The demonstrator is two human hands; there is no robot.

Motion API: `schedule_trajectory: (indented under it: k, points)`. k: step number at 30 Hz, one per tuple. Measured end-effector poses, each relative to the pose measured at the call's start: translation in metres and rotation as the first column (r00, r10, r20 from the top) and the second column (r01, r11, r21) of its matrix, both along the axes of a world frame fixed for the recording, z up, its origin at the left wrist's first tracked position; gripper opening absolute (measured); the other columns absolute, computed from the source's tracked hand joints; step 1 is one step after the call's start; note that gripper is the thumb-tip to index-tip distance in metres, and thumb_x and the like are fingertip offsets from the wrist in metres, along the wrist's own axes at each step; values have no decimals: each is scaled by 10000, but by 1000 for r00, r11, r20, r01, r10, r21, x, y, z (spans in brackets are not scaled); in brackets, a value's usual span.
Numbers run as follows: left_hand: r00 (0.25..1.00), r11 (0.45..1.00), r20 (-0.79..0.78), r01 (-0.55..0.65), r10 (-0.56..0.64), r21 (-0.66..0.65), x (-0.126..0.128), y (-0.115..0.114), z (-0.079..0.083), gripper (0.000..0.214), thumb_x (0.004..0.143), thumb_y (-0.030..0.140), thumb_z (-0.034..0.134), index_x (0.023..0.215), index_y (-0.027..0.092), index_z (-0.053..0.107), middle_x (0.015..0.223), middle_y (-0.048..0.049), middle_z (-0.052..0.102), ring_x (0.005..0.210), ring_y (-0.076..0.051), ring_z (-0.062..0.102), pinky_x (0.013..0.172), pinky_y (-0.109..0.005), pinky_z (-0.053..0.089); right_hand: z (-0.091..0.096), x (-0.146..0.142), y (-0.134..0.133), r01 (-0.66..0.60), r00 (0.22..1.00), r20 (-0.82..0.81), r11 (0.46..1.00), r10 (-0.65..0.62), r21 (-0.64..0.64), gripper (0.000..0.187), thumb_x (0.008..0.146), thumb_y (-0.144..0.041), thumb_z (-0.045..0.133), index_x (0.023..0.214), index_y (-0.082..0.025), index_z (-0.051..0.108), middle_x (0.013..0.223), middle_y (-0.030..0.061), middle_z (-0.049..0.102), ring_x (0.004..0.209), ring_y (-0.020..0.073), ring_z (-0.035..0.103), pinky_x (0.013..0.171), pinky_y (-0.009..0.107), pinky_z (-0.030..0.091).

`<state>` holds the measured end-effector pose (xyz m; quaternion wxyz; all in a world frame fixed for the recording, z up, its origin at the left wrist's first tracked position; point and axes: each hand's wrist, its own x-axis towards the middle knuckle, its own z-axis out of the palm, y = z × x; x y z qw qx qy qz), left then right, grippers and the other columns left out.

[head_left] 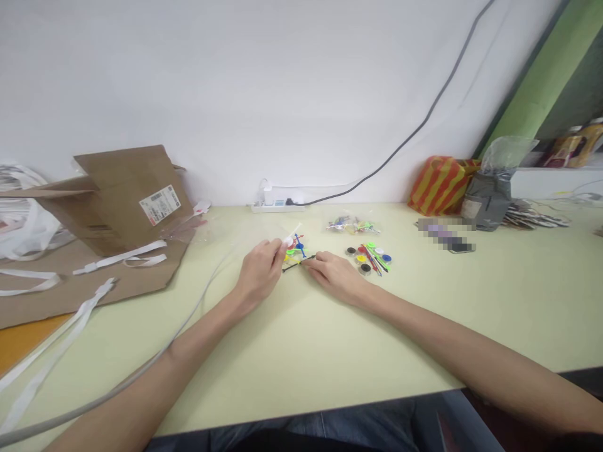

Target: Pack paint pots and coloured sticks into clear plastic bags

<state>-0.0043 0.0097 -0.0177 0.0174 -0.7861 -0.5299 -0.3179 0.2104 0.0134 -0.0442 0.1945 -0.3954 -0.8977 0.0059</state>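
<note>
Our left hand (262, 269) pinches a white piece (289, 242), right hand (336, 276) a black stick (291, 267); box (123, 204) left of power strip (277, 208), striped bag (438, 186) right, table edge (330, 407) nearer.

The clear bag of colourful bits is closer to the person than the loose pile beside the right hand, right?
No, farther: the head view shows the clear bag nearer the wall than the loose pile beside the right hand.
</note>
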Motion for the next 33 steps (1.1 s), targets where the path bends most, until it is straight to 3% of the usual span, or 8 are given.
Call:
schedule_trajectory:
  k: [10,14,19,25,27,30,33]
  points:
    - [999,1000,-37,-5,5,3,1,2,-1,329,1050,339,312,773,222,445,750,-28,516,725,-196,504,692,-310,360,-5,-3,5,-28,1000,9,998,28,-56,382,1049,-241,383,1374,-186,574,1001,100,633,988,208,590,799,287,408]
    - [1000,1000,-27,-1,1,-3,0,0,1,334,1049,345,309,759,225,422,725,-18,492,690,-192,487,667,-310,340,-3,3,5,-69,997,-46,996,67,-59,328,1026,-214,431,1260,-189,659,986,89,659,946,190,606,784,273,407]
    - [1000,999,-29,11,-12,-32,0,-2,4,347,1042,354,312,739,222,418,712,-19,499,666,-187,475,648,-310,326,8,26,9,-86,996,-50,987,80,-136,202,973,-222,557,979,-204,759,908,49,652,760,137,590,683,248,366]
    - [959,952,-109,240,-263,-193,3,-8,3,383,1035,386,334,705,218,430,659,-5,524,600,-172,456,621,-312,297,16,46,24,-37,999,-4,994,36,-103,196,912,-121,573,912,-203,752,981,62,675,922,178,617,677,260,342]
    - [936,933,-166,266,-310,-242,5,-11,2,402,1032,400,344,684,216,428,611,3,501,556,-167,431,600,-318,267,19,49,28,-9,1000,10,996,10,-86,234,882,-69,558,894,-202,751,993,70,677,957,194,613,695,265,357]
    - [920,931,-226,260,-319,-257,8,-16,2,423,1034,405,335,666,215,423,577,2,477,529,-168,412,586,-324,231,25,50,27,25,994,-103,996,-33,-82,236,884,-66,548,901,-187,750,994,81,687,942,199,609,740,275,392]
    - [919,935,-250,240,-306,-263,11,-19,2,408,1034,391,328,683,216,440,591,-6,498,540,-175,429,586,-321,227,30,42,18,-36,943,-332,983,-26,-181,217,963,-218,531,1017,-178,737,988,73,713,858,173,613,748,278,420]
